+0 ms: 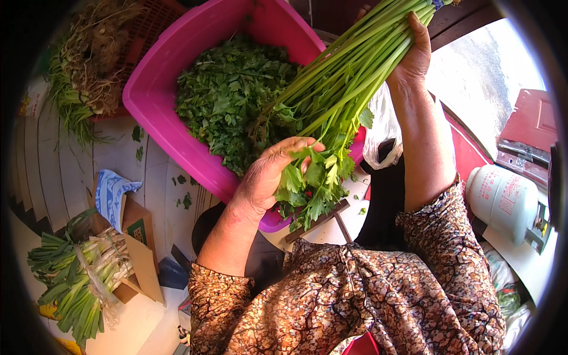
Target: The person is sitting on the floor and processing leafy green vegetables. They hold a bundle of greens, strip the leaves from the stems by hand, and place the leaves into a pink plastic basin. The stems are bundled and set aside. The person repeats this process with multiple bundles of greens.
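Observation:
A bunch of celery (350, 75) slants over a pink plastic tub (151, 102), its leafy end low and near me. My right hand (415, 53) grips the stalks near the upper end, where a blue band shows at the picture's edge. At the leafy end, my left hand (277, 166) has its thumb and fingers closed on celery leaves (315, 177); some fingertips are hidden by them. A heap of loose green leaves (230, 97) lies inside the tub, left of the stalks.
Rooted greens (91, 62) lie on a red plastic crate (155, 26). Leeks or large scallions (84, 275) lie by an open cardboard box (144, 266). A white plastic bag (384, 133) hangs beside the tub; a gas cylinder (503, 199) is at right. Leaf scraps (186, 201) dot the floor.

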`<control>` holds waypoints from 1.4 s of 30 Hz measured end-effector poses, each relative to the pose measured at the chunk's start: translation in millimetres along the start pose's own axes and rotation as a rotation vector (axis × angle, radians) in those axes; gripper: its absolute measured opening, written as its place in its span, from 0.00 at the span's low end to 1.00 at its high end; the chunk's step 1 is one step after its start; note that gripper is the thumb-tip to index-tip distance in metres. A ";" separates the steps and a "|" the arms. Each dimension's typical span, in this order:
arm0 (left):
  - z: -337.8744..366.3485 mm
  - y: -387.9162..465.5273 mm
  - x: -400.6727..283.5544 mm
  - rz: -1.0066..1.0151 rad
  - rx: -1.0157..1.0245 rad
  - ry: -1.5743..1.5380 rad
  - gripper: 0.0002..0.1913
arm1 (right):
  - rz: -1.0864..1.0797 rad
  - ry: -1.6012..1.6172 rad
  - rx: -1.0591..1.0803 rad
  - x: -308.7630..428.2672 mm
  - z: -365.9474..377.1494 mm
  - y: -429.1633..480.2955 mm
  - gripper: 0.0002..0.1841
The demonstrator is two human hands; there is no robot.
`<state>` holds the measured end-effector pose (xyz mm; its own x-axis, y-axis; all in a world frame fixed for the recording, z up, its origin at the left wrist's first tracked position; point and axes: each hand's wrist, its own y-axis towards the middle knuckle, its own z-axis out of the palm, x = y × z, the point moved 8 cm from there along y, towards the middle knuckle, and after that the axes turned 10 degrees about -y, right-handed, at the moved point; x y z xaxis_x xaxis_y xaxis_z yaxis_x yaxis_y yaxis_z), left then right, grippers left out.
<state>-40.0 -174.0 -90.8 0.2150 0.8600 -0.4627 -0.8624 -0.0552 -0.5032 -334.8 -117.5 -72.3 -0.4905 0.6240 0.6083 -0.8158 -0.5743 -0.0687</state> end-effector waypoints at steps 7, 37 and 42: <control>0.2 4.9 20.0 -0.018 0.039 -0.213 0.13 | 0.000 -0.004 -0.033 0.5 -3.1 1.3 0.28; -12.9 4.6 39.2 -0.111 -0.095 -0.068 0.09 | -0.004 -0.039 -0.058 0.1 2.3 -5.7 0.28; -11.7 2.3 27.1 -0.017 -0.116 0.104 0.11 | -0.070 0.004 0.008 17.4 -0.9 0.8 0.28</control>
<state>-30.8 -156.8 -113.0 0.2804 0.8047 -0.5232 -0.8008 -0.1044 -0.5898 -344.3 -106.6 -62.5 -0.4338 0.6650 0.6079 -0.8455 -0.5335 -0.0198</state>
